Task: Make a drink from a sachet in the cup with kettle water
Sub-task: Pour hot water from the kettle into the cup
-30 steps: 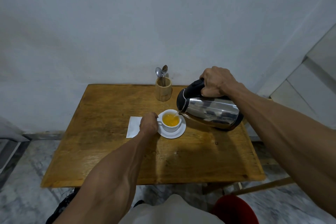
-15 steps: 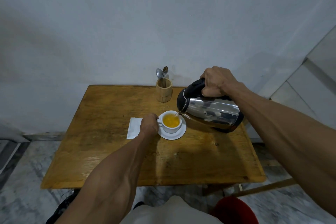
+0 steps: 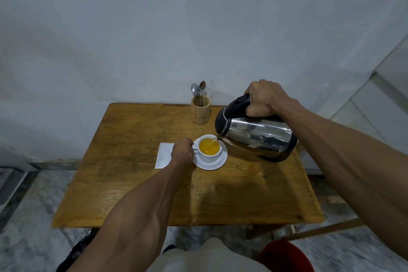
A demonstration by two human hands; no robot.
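Note:
A white cup (image 3: 209,154) holding orange-yellow liquid stands on a white saucer (image 3: 215,164) in the middle of the wooden table (image 3: 136,183). My left hand (image 3: 182,152) grips the cup's handle at its left side. My right hand (image 3: 263,97) is closed around the black handle of a steel kettle (image 3: 258,136), which is tilted with its spout over the cup's right rim. A thin stream of water falls from the spout into the cup. A white sachet (image 3: 163,155) lies flat just left of my left hand, partly hidden by it.
A wooden holder (image 3: 200,110) with two spoons (image 3: 198,90) stands at the table's back edge against the grey wall. A red stool (image 3: 287,256) sits low at the right. Marble floor surrounds the table, and steps rise at the far right.
The kettle stays tilted and keeps pouring. The liquid in the cup has risen slightly. Both hands hold their places.

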